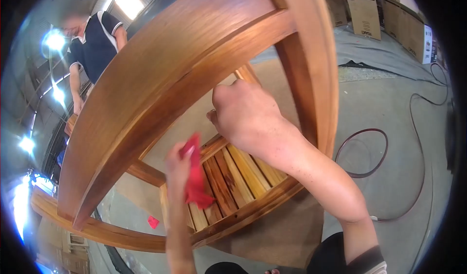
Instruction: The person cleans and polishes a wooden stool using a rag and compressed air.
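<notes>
A varnished wooden piece of furniture, apparently a chair on its side, fills the middle, with a broad curved board (170,60) across the upper left. Below it lie the wooden slats (233,176). My left hand (178,164), blurred by motion, grips a thin red sheet (195,176), cloth or sandpaper, in front of the slats. My right hand (245,109) is closed inside the frame, close to the curved board's lower edge. Its fingers are curled away from view, so anything in them is hidden.
Another person (95,45) stands behind the furniture at upper left. A thin hose (387,142) loops over the floor on the right. Cardboard boxes (362,11) stand at upper right. A red scrap (153,221) lies at lower left. Brown sheeting (282,230) lies underneath.
</notes>
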### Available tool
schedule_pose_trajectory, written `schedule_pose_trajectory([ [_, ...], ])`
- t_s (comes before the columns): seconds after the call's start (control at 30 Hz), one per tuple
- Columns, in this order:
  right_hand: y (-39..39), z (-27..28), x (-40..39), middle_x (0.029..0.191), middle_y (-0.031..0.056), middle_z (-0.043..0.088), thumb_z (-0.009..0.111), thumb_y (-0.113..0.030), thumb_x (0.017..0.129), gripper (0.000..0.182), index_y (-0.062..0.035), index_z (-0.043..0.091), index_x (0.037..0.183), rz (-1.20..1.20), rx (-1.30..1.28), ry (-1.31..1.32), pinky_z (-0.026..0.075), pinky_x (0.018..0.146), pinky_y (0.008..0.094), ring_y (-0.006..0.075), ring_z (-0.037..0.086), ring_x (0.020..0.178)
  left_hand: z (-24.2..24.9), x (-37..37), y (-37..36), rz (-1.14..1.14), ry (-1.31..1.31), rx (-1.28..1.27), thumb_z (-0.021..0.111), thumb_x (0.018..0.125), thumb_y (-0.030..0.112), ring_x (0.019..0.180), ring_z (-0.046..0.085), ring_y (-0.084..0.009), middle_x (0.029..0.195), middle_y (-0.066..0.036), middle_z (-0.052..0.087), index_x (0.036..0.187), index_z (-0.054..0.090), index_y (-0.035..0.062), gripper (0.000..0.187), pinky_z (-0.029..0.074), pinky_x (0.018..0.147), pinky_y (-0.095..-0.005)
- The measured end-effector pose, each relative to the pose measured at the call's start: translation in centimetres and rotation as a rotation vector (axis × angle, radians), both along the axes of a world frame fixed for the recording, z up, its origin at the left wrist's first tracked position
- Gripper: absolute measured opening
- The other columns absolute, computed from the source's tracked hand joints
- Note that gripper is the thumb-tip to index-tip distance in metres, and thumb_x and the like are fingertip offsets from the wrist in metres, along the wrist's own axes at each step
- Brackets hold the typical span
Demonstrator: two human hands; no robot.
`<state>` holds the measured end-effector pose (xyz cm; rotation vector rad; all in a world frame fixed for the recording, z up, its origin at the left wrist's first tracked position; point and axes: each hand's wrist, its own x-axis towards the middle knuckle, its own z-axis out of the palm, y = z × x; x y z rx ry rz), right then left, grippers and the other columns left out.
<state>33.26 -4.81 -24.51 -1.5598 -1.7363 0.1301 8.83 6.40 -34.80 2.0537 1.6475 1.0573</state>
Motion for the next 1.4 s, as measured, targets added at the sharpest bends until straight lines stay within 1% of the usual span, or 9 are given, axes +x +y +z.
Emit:
schedule_pose_trajectory([
  [0.13, 0.7, -1.3, -2.4, 0.089, 0.0210, 0.071, 0.061, -0.010, 0.083, 0.015, -0.0021, 0.070, 0.091, -0.003, 0.047, -0.101, 0.058, 0.077, 0.0446, 0.0363, 0.071, 0.088, -6.5, 7.4, 6.7, -0.194, 0.479, 0.433, 0.056, 0.092, 0.013, 0.106, 0.060, -0.0376, 0.115, -0.020, 0.061, 0.117, 0.058, -0.0002, 0.029, 0.046, 0.093, -0.0447],
  [0.27, 0.5, -2.4, -3.5, 0.086, 0.0212, 0.070, 0.064, -0.013, 0.082, 0.014, -0.0023, 0.069, 0.088, 0.010, 0.018, -0.184, 0.058, 0.075, 0.0462, 0.0379, 0.071, 0.084, -8.0, 5.3, 7.1, -0.184, 0.446, 0.266, 0.053, 0.094, 0.029, 0.105, 0.059, -0.0354, 0.111, -0.016, 0.060, 0.118, 0.058, 0.0062, 0.034, 0.045, 0.091, -0.0480],
  [0.4, 1.0, -2.4, -3.5, 0.087, 0.0221, 0.069, 0.065, -0.019, 0.086, 0.019, -0.0009, 0.069, 0.087, -0.037, 0.113, -0.172, 0.057, 0.077, 0.0449, 0.0392, 0.070, 0.086, -9.5, -2.3, 7.0, 0.078, 0.541, 0.428, 0.048, 0.101, 0.043, 0.087, 0.066, -0.0364, 0.102, -0.014, 0.063, 0.111, 0.061, 0.0147, 0.033, 0.053, 0.073, -0.0500],
  [0.63, 0.1, -0.3, -1.5, 0.098, 0.0232, 0.068, 0.064, -0.021, 0.087, 0.024, 0.0013, 0.065, 0.095, 0.095, -0.034, -0.031, 0.053, 0.087, 0.0468, 0.0404, 0.066, 0.097, -10.2, -4.5, 7.7, 0.454, 0.569, 0.319, 0.046, 0.098, 0.034, 0.095, 0.063, -0.0399, 0.099, -0.018, 0.066, 0.105, 0.064, 0.0096, 0.031, 0.049, 0.085, -0.0519],
  [0.8, -0.3, -0.3, -1.3, 0.096, 0.0207, 0.068, 0.067, -0.010, 0.084, 0.022, -0.0025, 0.068, 0.105, 0.084, 0.224, 0.068, 0.051, 0.080, 0.0435, 0.0360, 0.065, 0.090, -9.5, 1.9, 8.7, 0.215, 0.555, 0.283, 0.045, 0.099, 0.031, 0.089, 0.065, -0.0375, 0.100, -0.017, 0.066, 0.102, 0.067, 0.0101, 0.031, 0.050, 0.079, -0.0535],
  [0.93, -0.8, 0.4, -1.3, 0.098, 0.0209, 0.067, 0.068, -0.009, 0.083, 0.023, -0.0037, 0.068, 0.106, 0.043, 0.140, 0.092, 0.051, 0.077, 0.0428, 0.0353, 0.064, 0.088, -10.1, 12.1, 12.9, -0.111, 0.604, 0.148, 0.053, 0.090, 0.027, 0.107, 0.061, -0.0337, 0.109, -0.016, 0.068, 0.104, 0.068, 0.0088, 0.027, 0.048, 0.087, -0.0533],
  [1.17, 0.9, -1.9, 1.0, 0.070, 0.0208, 0.065, 0.071, -0.020, 0.084, 0.024, 0.0043, 0.073, 0.086, -0.034, 0.188, -0.051, 0.050, 0.066, 0.0403, 0.0349, 0.063, 0.066, -11.1, 16.2, 11.2, -0.161, 0.346, 0.477, 0.059, 0.086, 0.031, 0.108, 0.059, -0.0346, 0.107, -0.016, 0.064, 0.105, 0.068, 0.0125, 0.028, 0.047, 0.088, -0.0525],
  [1.27, 2.2, -2.4, 2.7, 0.072, 0.0229, 0.066, 0.073, -0.021, 0.082, 0.026, 0.0038, 0.073, 0.088, 0.099, -0.023, 0.095, 0.050, 0.065, 0.0396, 0.0353, 0.062, 0.065, -10.8, 14.9, 10.4, -0.191, 0.343, 0.500, 0.058, 0.090, 0.036, 0.107, 0.059, -0.0357, 0.110, -0.019, 0.060, 0.115, 0.066, 0.0190, 0.031, 0.046, 0.088, -0.0516],
  [1.4, 2.8, -2.4, 1.8, 0.082, 0.0223, 0.069, 0.072, -0.020, 0.082, 0.024, 0.0045, 0.071, 0.085, -0.287, -0.232, -0.216, 0.051, 0.071, 0.0404, 0.0361, 0.066, 0.076, -9.7, 14.3, 8.9, -0.114, 0.392, 0.391, 0.055, 0.097, 0.032, 0.111, 0.058, -0.0364, 0.116, -0.019, 0.059, 0.126, 0.061, 0.0181, 0.032, 0.047, 0.090, -0.0517],
])
